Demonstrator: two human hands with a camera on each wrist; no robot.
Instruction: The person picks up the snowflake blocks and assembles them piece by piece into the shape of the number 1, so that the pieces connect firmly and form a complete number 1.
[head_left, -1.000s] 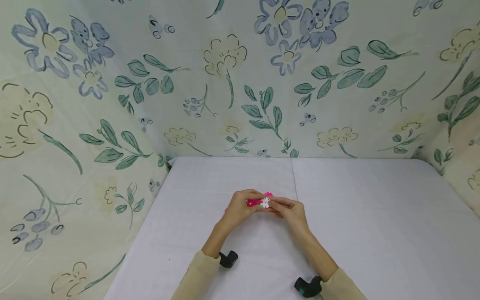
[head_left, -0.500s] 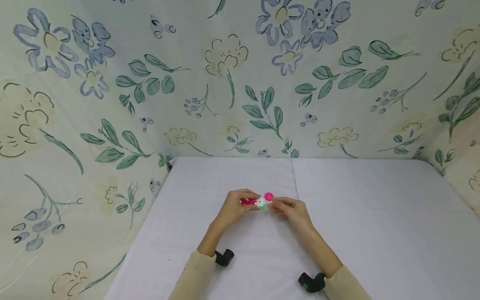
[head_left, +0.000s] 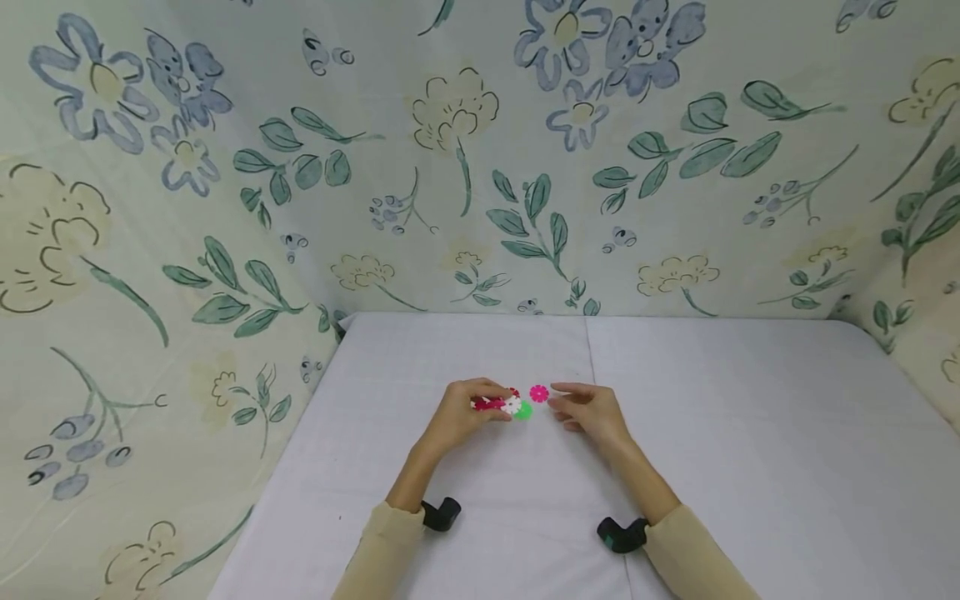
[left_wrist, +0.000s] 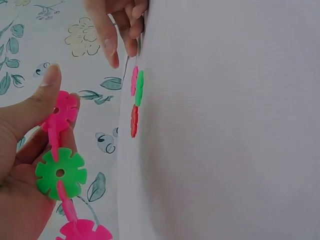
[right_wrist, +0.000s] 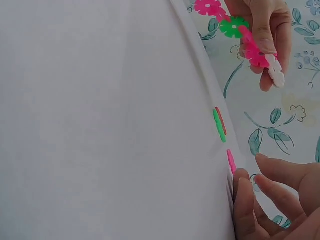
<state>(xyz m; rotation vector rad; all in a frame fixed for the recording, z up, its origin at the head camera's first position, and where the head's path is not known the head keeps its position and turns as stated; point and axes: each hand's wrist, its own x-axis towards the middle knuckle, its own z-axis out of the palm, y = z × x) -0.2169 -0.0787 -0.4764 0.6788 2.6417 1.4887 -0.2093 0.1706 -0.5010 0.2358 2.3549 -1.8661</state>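
My left hand (head_left: 459,410) pinches a chain of interlocking notched plastic discs between thumb and fingers. In the left wrist view the chain shows pink links and a green disc (left_wrist: 75,172); a white disc (right_wrist: 275,72) forms its end in the right wrist view. My right hand (head_left: 597,414) holds nothing, its fingers loosely bent and parted, just right of a loose pink disc (head_left: 539,393). A loose green disc (head_left: 524,411) and a red disc (head_left: 514,392) lie flat between the hands, partly covered by the chain and left fingers in the head view.
A white cloth (head_left: 712,450) covers the table, with a crease running front to back. Floral fabric (head_left: 450,233) hangs behind and at both sides. A black wrist-camera mount (head_left: 442,514) sits at the left sleeve, another mount (head_left: 622,535) at the right.
My right hand has come away from the white disc, and its fingers have parted. The left hand has drawn leftward with the chain, uncovering the loose pink, green and red discs.
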